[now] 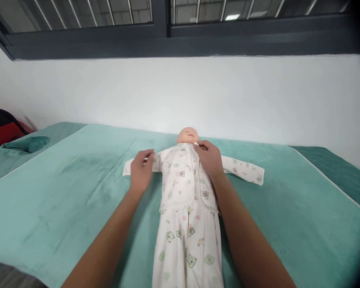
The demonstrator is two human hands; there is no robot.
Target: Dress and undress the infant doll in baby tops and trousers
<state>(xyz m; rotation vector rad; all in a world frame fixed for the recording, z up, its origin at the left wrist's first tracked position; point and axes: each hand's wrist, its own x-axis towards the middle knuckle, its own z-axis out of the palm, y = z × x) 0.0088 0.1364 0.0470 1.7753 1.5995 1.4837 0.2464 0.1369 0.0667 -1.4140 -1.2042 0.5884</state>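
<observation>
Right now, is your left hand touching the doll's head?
Apart. The head camera's view shows the green blanket in the gap between the left hand and the doll's head.

Arms (245,224) reach forward — left hand (141,172) loosely curled, right hand (210,159) pinching.

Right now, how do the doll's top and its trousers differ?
The top spreads its long sleeves out sideways, while the trousers run straight toward the viewer, cut off by the picture's lower edge. The right hand is at the upper part of the top; no hand is on the trousers. Both are white with small green and pink prints.
</observation>
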